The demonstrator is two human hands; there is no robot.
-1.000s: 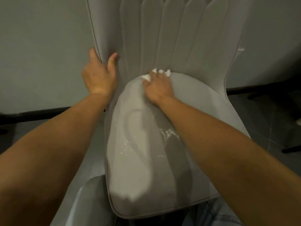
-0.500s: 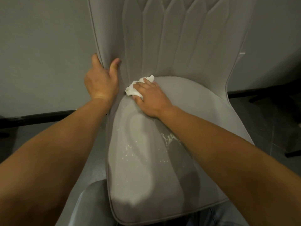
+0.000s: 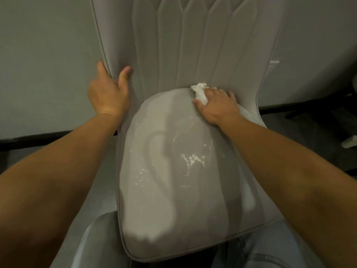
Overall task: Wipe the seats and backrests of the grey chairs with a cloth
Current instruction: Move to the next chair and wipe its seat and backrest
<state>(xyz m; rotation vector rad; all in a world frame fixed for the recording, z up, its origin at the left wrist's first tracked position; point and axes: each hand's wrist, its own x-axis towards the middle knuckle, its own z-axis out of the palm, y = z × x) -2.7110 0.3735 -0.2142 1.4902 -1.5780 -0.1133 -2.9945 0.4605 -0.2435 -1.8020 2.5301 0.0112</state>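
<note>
Since half a second ago, the right hand (image 3: 218, 105) and the white cloth (image 3: 200, 92) have been carried from the left part of the seat's far edge to its right part, along the crease where the seat (image 3: 173, 190) meets the backrest (image 3: 193, 45). The cloth, a crumpled soft wad, is pinched between thumb and fingers and pressed into that crease; most of it is hidden under the palm. The left hand (image 3: 108, 93) is clamped on the backrest's left edge, thumb on the front face and fingers wrapped behind, out of sight. The grey chair is upholstered in a smooth matte fabric: the backrest is stitched into long vertical channels that fan out upward, and the rounded, padded seat is bordered by a piped seam. Pale curved streaks and white flecks (image 3: 193, 158) are spread over the middle of the seat. The backrest's top is cut off by the frame. A second grey rounded surface (image 3: 100, 242) is seen near and left, only partly visible. Jeans (image 3: 257, 254) show below the seat's near edge. A plain wall (image 3: 44, 64) and dark skirting lie behind, with open floor to the right, where dark shapes are too dim to make out.
</note>
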